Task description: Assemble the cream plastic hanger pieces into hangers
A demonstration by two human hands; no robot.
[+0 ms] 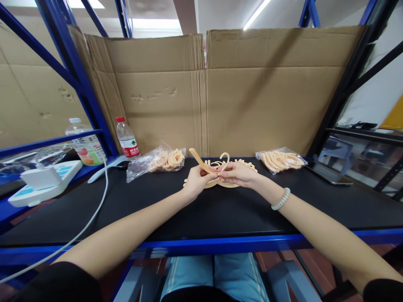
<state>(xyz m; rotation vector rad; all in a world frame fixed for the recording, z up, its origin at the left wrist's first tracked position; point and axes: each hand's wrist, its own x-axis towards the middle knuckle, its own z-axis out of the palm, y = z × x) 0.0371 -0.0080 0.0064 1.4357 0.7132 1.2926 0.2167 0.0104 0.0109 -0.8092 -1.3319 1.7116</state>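
Observation:
In front of me, above the black tabletop, my two hands meet at a beige plastic hanger. My left hand is closed around a long, flat hanger arm that slants up to the left. A curved hanger hook rises from the fingers of my right hand, which pinch it at its base. The joint between arm and hook is mostly covered by fingertips. Behind and beneath the hands lie several more beige hanger pieces, partly hidden.
A clear bag of beige hook pieces lies left, another bag of long pieces right. Further left are a water bottle, a larger bottle, a power strip and a white cable. Cardboard walls the back.

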